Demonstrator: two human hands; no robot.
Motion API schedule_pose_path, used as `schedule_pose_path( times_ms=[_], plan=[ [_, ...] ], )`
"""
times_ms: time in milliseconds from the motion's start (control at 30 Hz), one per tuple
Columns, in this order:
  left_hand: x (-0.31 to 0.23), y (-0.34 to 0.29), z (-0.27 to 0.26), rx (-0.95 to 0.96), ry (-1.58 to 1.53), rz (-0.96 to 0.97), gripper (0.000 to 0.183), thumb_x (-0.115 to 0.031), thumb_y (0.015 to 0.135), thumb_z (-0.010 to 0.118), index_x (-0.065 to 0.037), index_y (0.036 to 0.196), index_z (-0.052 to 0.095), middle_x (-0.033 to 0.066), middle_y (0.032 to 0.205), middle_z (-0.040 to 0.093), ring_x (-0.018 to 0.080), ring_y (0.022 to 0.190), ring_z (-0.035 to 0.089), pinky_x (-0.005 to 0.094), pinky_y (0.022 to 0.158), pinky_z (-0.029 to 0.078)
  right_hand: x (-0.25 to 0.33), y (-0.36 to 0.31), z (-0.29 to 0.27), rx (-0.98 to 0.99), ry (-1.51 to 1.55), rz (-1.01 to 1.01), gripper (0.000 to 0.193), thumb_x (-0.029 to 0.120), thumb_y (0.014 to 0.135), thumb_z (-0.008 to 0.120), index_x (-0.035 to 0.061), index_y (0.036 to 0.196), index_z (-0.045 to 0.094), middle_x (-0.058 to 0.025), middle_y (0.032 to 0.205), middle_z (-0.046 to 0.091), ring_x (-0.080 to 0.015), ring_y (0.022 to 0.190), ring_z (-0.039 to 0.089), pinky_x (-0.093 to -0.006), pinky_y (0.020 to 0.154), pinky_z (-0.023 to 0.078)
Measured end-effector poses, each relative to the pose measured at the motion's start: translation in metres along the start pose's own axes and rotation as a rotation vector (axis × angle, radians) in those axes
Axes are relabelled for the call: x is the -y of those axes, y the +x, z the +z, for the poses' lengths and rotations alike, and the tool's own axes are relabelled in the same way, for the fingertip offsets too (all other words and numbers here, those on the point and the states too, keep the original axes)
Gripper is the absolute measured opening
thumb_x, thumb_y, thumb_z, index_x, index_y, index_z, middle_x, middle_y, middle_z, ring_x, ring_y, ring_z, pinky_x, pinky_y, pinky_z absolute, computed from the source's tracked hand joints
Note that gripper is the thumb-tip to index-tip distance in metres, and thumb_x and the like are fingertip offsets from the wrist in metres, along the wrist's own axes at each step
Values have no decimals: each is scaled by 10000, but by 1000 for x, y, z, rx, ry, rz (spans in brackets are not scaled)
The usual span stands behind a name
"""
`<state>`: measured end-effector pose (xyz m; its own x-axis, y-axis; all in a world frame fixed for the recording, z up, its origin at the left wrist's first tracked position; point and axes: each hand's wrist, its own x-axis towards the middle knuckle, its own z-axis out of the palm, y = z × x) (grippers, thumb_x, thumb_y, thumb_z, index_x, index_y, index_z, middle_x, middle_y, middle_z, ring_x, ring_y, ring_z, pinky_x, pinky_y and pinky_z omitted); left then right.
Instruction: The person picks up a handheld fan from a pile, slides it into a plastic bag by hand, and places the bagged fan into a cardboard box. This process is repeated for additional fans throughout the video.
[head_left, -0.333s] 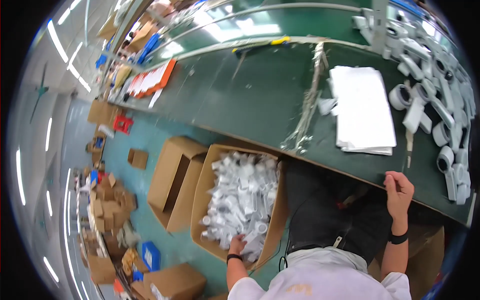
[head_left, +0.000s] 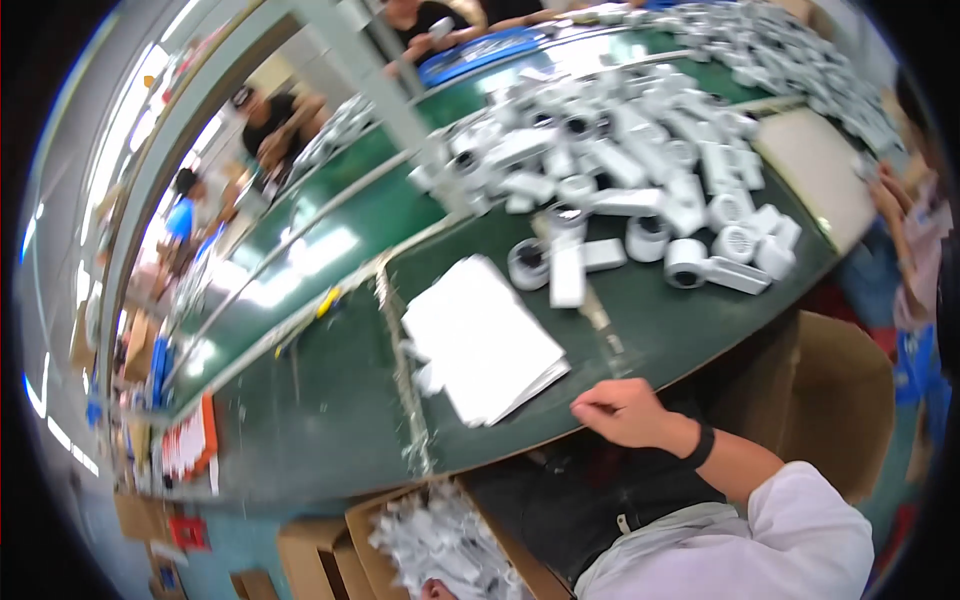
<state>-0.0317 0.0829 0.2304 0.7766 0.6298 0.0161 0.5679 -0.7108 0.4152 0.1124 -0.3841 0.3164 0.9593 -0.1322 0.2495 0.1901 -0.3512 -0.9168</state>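
Note:
My right hand [head_left: 622, 412] is closed in a loose curl at the front edge of the green worktable [head_left: 330, 430], with nothing seen in it. Just beyond it lies a stack of white sheets [head_left: 490, 340]. Only a small piece of my left hand [head_left: 436, 590] shows at the lower edge, over a cardboard box of white parts in clear wrapping [head_left: 440, 540]; its fingers are mostly cut off. Past the sheets spreads a heap of white plastic devices [head_left: 620, 150], each with a round head and a straight handle. One such device [head_left: 567, 265] lies nearest the sheets.
A yellow-handled tool [head_left: 326, 303] and an orange-and-white box [head_left: 190, 440] lie toward the table's left. A metal post [head_left: 375, 100] rises at its far rail. Another person's hands [head_left: 885, 190] are at the right, beside a pale board [head_left: 815, 175]. An open cardboard box [head_left: 835, 400] stands at right.
The view has swung to the right, bringing the device heap to the middle. My left hand has slid to the lower edge of the picture. My right hand stays closed by the table edge.

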Motion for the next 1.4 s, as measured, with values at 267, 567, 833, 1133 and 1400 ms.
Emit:
schedule_pose_path(
  times_ms=[267, 567, 833, 1133, 1400],
  plan=[
    [-212, 45, -41, 2, -699, 371, 320, -205, 918, 636, -4, 1167, 633, 193, 1065, 682, 332, 919, 653, 350, 807, 521, 42, 2, -77, -304, -273, -165, 144, 117, 800, 717, 47, 924, 692, -71, 796, 657, -175, 677, 614, -291, 605, 502],
    [-293, 92, 46, 163, -926, 460, 180, -84, 926, 588, 39, 1054, 615, 58, 822, 640, 102, 695, 568, 224, 629, 461, -10, -2, -179, -541, -1090, 26, 413, 104, 700, 742, 61, 1091, 617, -100, 1092, 583, -286, 1037, 536, -384, 871, 430],
    [-284, 92, 45, 227, -1004, 391, 165, -94, 924, 594, 40, 1013, 631, 57, 819, 647, 104, 719, 591, 226, 650, 471, -28, 1, -173, -542, -1022, -29, 364, 19, 663, 714, 56, 1007, 601, -92, 966, 545, -300, 964, 539, -416, 816, 424],
    [-301, 71, 17, 57, -918, 539, 154, -65, 921, 585, 43, 1021, 630, 71, 888, 656, 117, 756, 597, 256, 700, 505, 4, -4, -142, -462, -524, 24, 296, 23, 777, 654, 31, 1044, 527, -157, 915, 635, -313, 830, 620, -402, 740, 478],
    [-412, 9, 10, 69, -368, 1402, 225, -150, 770, 724, -48, 962, 667, 123, 950, 660, 317, 890, 600, 421, 790, 474, -10, 8, -72, -136, 737, 205, 346, 53, 873, 602, 36, 1142, 386, -97, 966, 604, -137, 749, 608, -283, 648, 494]
  ],
)
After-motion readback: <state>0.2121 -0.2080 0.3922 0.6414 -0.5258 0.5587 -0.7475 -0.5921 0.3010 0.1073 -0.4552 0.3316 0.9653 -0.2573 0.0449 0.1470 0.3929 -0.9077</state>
